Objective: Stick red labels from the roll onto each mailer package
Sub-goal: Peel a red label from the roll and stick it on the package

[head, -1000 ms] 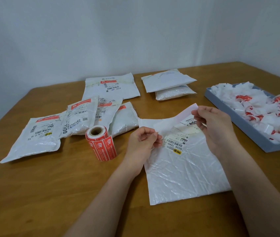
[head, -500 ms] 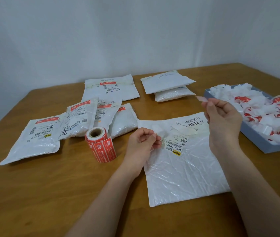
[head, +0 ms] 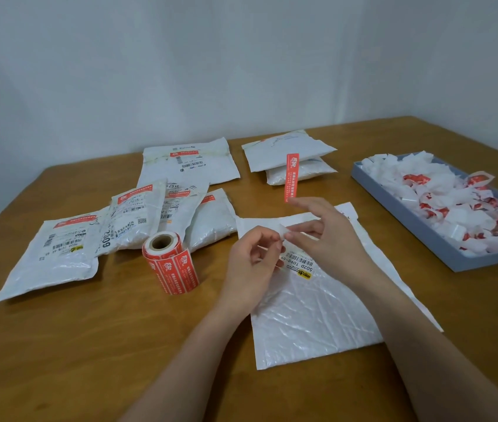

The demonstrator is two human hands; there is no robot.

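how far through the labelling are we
Done: five mailers on the left show red labels. In hand: a peeled red label stuck to the right hand, the left hand pinching backing, above the unlabelled mailer. Left: that mailer and seemingly the two stacked mailers.

Roll [head: 170,263] at centre; mailers [head: 68,254] to its left and behind; one mailer [head: 317,318] lower right; tray [head: 424,233] at right edge.

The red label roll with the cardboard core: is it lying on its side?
No, the red label roll stands upright on the wooden table, its core opening facing up.
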